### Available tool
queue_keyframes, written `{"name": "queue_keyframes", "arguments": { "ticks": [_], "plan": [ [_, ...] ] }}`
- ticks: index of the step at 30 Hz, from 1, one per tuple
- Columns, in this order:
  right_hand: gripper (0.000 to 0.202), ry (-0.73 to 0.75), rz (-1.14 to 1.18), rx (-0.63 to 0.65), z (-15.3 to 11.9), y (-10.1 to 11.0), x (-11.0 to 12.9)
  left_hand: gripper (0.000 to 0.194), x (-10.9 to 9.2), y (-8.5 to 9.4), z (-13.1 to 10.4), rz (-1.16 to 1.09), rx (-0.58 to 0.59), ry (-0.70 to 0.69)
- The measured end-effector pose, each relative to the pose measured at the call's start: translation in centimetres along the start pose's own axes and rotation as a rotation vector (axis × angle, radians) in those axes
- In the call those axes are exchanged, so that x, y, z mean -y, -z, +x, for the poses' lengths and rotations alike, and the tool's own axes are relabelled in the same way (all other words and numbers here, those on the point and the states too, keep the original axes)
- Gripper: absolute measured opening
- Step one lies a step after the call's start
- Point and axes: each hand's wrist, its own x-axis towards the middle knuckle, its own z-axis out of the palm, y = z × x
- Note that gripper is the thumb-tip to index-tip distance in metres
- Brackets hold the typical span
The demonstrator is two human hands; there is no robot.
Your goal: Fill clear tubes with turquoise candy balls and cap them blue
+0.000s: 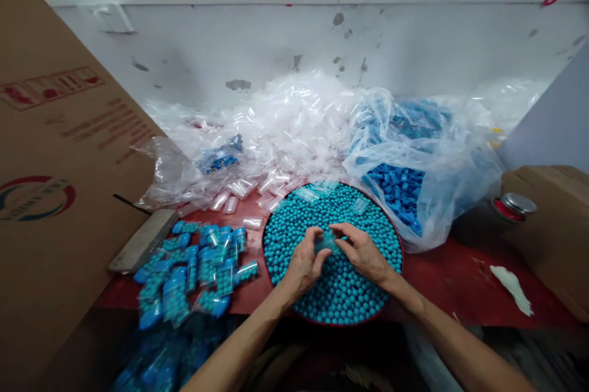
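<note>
the small clear container [325, 241] was located above the turquoise beads [340, 294], near the middle of the round tub [338, 322]. the left hand [304, 262] was closed on its left end, thumb below and fingers above; the right hand [367, 255] was closed on the opposite end, with thumb and forefinger. from where i stood, the contents of the container could not be made out clearly between the fingers.

the tub had a red rim and stood at the front of the red table [442, 288]. a few loose clear containers [306, 194] lay on the beads toward the far side. left of the tub, filled containers [208, 263] with blue ends were heaped on the table; more lay below the table edge. a wooden block [145, 242] rested beyond that heap, next to a large cardboard box [69, 134].

behind the tub, a mound of clear containers [304, 116] was spread up to the white wall [193, 54]. to its right, an open plastic bag [442, 196] contained blue pieces [396, 186]. beside the bag stood a vessel with a metal lid [518, 203]; in front of the vessel lay a white scrap [512, 289].
</note>
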Motion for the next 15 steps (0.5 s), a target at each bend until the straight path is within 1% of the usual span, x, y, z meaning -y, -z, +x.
{"name": "queue_keyframes", "arguments": {
  "ticks": [2,3,6,9,11,13,15],
  "plan": [
    [0.03,-0.019,0.033,0.007,-0.4,0.3,0.5,0.043,-0.1,0.0,-0.1,-0.031,0.027,-0.007],
    [0.031,-0.011,0.044,0.028,-0.5,0.5,0.8,0.044,-0.2,0.0,-0.2,-0.045,0.05,-0.01],
    [0.04,0.032,0.065,0.134,-0.7,1.0,1.3,0.033,-0.8,0.2,-0.6,-0.105,0.107,0.014],
    [0.038,0.046,0.101,0.185,-0.6,1.1,1.5,0.029,-1.4,0.8,-0.5,-0.192,0.155,0.06],
    [0.036,0.046,0.108,0.187,-0.3,1.2,1.6,0.03,-1.8,1.4,-0.1,-0.237,0.238,0.063],
    [0.037,0.062,0.079,0.219,0.1,1.6,1.7,0.033,-1.9,2.0,0.4,-0.221,0.325,0.061],
    [0.037,0.096,0.03,0.314,0.6,2.4,1.5,0.037,-1.8,2.4,0.9,-0.14,0.379,0.054]
  ]
}}
